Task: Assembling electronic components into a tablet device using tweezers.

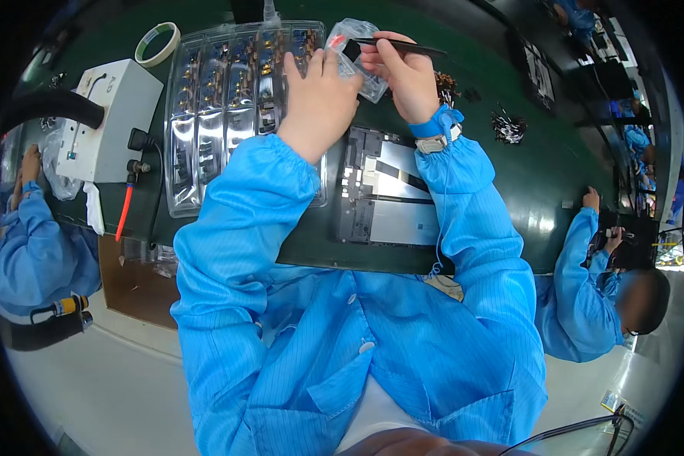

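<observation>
Currently, a person in blue sleeves works at a green table (528, 220). The left hand (319, 106) is palm down, fingers spread, over the upper right edge of a clear tray (181, 208); whether its fingertips press on anything cannot be told. The right hand (409, 80) pinches black tweezers (425, 49), their tip pointing left over a clear bag (372, 89) just beside the tray. A small dark piece (351, 50) shows at the tip; whether it is gripped is unclear.

The likeliest mishap is a dropped piece: a loose pinch or a slip on the crinkled plastic could send it among the other parts. The bag looks light, so a brush of the tweezers could shift it. The left hand, leaning on the tray's edge, might tip or jolt it and mix its parts. The right forearm reaches over a flat metal panel (391, 222), and the sleeve or the cord (436, 266) from the wrist strap (442, 121) could snag it.

The tray is split into long columns of pockets; small dark and gold parts sit in the upper ones, dark parts in the lower ones. The bag holds something red, too blurred to name. Beneath the table, at left, a brown box (140, 295) holds crumpled clear plastic.
</observation>
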A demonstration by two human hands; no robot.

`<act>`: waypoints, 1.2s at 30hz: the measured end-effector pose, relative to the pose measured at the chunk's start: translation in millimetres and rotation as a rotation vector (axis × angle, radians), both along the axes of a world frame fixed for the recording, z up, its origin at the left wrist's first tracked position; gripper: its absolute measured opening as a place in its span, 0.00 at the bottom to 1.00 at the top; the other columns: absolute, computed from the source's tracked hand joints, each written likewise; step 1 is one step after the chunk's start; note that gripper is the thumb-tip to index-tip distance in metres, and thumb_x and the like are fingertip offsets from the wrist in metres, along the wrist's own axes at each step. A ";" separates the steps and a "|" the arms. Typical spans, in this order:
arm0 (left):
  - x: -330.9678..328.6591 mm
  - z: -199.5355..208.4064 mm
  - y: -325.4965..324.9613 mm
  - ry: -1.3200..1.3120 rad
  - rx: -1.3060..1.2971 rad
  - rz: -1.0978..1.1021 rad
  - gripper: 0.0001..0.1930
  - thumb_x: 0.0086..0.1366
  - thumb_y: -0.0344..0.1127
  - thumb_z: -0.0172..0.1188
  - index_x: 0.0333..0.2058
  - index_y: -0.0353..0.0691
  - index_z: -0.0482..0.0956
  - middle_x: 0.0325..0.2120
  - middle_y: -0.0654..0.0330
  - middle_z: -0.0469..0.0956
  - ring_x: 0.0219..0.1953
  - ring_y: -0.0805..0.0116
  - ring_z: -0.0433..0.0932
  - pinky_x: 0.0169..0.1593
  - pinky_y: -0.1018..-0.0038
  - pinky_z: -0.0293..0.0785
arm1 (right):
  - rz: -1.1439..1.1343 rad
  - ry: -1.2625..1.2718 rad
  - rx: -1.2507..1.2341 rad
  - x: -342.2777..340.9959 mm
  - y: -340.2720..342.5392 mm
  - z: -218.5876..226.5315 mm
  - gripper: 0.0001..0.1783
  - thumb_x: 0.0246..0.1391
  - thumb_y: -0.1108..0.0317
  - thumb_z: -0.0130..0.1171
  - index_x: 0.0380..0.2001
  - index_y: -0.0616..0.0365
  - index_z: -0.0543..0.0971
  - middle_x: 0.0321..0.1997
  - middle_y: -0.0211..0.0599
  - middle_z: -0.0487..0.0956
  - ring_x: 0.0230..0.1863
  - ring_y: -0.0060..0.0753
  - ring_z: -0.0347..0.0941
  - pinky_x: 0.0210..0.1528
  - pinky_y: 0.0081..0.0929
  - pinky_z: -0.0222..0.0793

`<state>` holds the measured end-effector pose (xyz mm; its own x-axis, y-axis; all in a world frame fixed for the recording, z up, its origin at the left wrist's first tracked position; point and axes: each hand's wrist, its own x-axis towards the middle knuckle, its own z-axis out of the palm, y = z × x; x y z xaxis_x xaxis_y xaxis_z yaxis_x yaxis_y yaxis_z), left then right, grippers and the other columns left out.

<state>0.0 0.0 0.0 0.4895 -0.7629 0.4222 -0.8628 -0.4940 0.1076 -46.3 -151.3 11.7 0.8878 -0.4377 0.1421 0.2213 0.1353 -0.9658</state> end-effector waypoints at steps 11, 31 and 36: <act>-1.6 -1.6 -0.3 0.005 0.098 0.072 0.21 0.51 0.40 0.63 0.47 0.54 0.74 0.52 0.49 0.68 0.60 0.52 0.60 0.56 0.33 0.43 | -0.209 0.169 -0.673 0.8 -5.8 -1.2 0.11 0.49 0.69 0.60 0.37 0.61 0.80 0.34 0.36 0.81 0.34 0.23 0.77 0.36 0.19 0.71; 2.6 4.1 2.2 0.012 0.021 0.040 0.19 0.53 0.42 0.61 0.45 0.55 0.75 0.50 0.51 0.70 0.60 0.51 0.60 0.57 0.34 0.43 | -0.130 0.164 -0.567 -0.4 -10.9 0.6 0.12 0.52 0.70 0.58 0.40 0.63 0.79 0.31 0.36 0.80 0.29 0.23 0.76 0.30 0.16 0.71; -1.7 41.1 22.3 0.466 -0.207 -0.052 0.18 0.60 0.41 0.53 0.51 0.51 0.73 0.53 0.52 0.69 0.61 0.55 0.60 0.59 0.35 0.41 | -0.221 0.120 -0.574 -22.6 5.4 23.4 0.10 0.49 0.70 0.60 0.36 0.62 0.80 0.28 0.33 0.80 0.28 0.20 0.74 0.31 0.17 0.69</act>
